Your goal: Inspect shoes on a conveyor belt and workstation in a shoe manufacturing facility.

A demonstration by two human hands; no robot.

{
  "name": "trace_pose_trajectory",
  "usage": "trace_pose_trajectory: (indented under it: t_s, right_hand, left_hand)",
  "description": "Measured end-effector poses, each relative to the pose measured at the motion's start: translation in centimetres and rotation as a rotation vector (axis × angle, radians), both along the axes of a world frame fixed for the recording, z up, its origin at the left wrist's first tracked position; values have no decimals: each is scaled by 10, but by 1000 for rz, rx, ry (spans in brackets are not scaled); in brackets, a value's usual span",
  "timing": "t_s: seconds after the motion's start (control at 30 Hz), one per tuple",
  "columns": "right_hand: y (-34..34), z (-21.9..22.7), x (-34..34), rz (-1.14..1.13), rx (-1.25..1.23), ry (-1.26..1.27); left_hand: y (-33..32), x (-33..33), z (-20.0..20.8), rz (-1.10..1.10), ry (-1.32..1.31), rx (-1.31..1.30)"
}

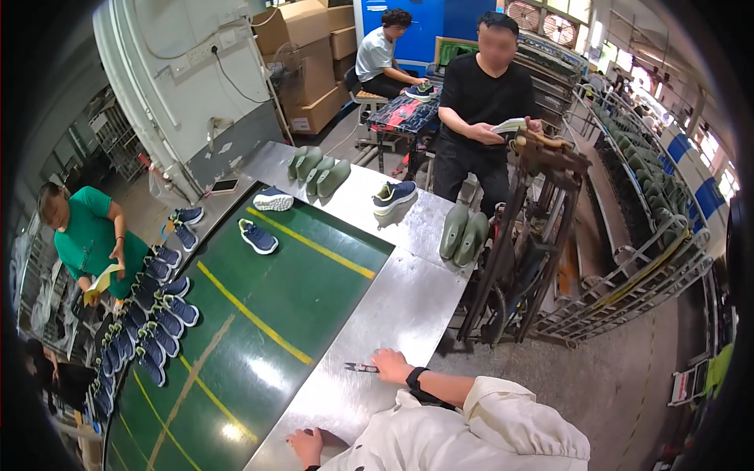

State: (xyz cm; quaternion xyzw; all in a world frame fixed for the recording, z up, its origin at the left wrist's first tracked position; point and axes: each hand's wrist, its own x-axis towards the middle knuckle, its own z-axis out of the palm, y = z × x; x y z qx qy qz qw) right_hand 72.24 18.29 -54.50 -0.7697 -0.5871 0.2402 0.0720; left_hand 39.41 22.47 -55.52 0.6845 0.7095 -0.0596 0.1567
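Observation:
My right hand rests on the metal tabletop with its fingers closed on small dark thread snips. Their tips point left, toward the green conveyor belt. Lower down, my left hand lies on the metal ledge, its fingers apart and nothing in it. No shoe is touching either hand. On the belt's far part sits a navy sneaker with a white sole. Another sneaker lies on its side at the belt's far end, sole showing. A third sneaker stands on the metal table.
Green shoe lasts stand at the table's right corner, with several more lasts farther back. Many navy sneakers line the belt's left side by a person in green. A person in black stands beyond a dark metal machine frame; another sits behind.

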Motion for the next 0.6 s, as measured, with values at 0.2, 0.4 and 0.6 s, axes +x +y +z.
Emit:
trace_pose_trajectory:
  t_s: [0.2, 0.4, 0.6]
  right_hand:
    - [17, -4, -21, 17, 31, 46]
    - [28, -19, -14, 66, -84, 27]
    - [34, -27, -10, 36, -155, 42]
  left_hand:
    - [-33, 2, 24, -122, 15, -33]
    - [-61, -9, 14, -215, -60, -140]
    - [-63, -14, 10, -242, -153, -158]
